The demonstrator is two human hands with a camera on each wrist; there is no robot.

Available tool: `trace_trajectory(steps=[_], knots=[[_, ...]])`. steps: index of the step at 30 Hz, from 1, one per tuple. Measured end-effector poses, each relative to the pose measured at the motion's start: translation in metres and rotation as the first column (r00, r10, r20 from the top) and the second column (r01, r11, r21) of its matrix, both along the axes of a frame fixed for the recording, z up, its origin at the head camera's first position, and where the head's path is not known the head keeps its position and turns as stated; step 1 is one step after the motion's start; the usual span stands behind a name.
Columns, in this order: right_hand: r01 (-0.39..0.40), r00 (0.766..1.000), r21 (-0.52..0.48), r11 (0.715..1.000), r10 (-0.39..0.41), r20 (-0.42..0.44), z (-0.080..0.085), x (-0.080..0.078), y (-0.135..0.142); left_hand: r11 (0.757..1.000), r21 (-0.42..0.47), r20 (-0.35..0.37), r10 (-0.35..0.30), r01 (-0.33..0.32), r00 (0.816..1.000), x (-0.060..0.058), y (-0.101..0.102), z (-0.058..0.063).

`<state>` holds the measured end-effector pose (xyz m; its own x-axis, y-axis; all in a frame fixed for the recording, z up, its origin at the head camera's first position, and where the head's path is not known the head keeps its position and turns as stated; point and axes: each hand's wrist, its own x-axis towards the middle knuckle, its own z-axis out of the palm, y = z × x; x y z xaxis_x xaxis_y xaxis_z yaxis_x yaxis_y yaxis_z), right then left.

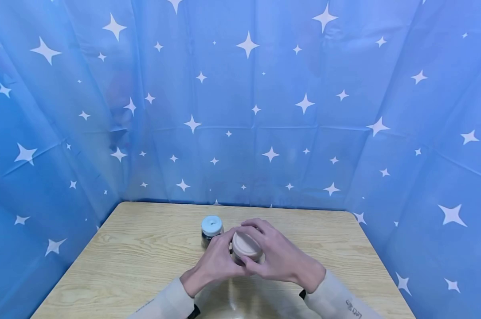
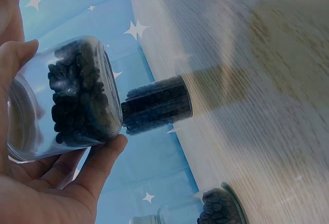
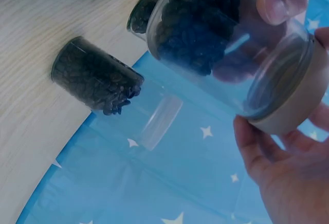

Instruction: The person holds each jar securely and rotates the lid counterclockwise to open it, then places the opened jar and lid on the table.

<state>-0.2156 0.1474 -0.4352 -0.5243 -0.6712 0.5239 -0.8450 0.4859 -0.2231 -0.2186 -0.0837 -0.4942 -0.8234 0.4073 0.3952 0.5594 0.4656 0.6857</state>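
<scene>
Both hands are on a clear glass jar (image 2: 79, 93), partly filled with dark beans and held tilted above the table. My left hand (image 1: 216, 261) grips the glass body, thumb on one side and fingers on the other. The round pale lid (image 1: 247, 246) sits on the jar's mouth, and my right hand (image 1: 280, 254) holds it around the rim with thumb and fingertips. A second jar of dark beans (image 3: 95, 75) stands upright on the table beside the held one; its white lid (image 1: 212, 225) shows in the head view.
A third jar with dark beans (image 2: 221, 208) stands on the table, partly cut off in the left wrist view and hidden in the head view. The wooden table (image 1: 144, 248) has blue star-patterned curtains (image 1: 224, 102) on its far side and both flanks.
</scene>
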Motion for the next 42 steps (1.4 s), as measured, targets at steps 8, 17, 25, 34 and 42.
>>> trace_trajectory(steps=[8,17,25,34,42], knots=[[-0.076,0.993,0.037,0.996,0.072,0.097,0.0059,-0.0060,0.0035,1.000,0.001,0.015,0.011,-0.011,1.000,-0.0015,-0.0001,-0.0021],[-0.123,0.984,0.039,0.992,0.117,0.134,0.0049,-0.0102,0.0058,1.000,0.004,0.045,0.006,-0.006,0.999,-0.0008,-0.0008,-0.0014],[-0.117,0.983,0.051,0.992,0.108,0.151,0.0065,-0.0062,0.0061,1.000,-0.002,0.039,0.011,-0.010,0.999,0.0014,-0.0004,-0.0011],[-0.117,0.987,0.052,0.992,0.110,0.121,0.0081,-0.0038,0.0056,1.000,0.009,0.040,0.004,-0.004,0.999,0.0024,-0.0001,0.0000],[-0.092,0.990,0.050,0.995,0.086,0.109,0.0075,-0.0026,0.0048,1.000,0.009,0.030,0.011,-0.011,0.999,0.0038,-0.0008,0.0014]])
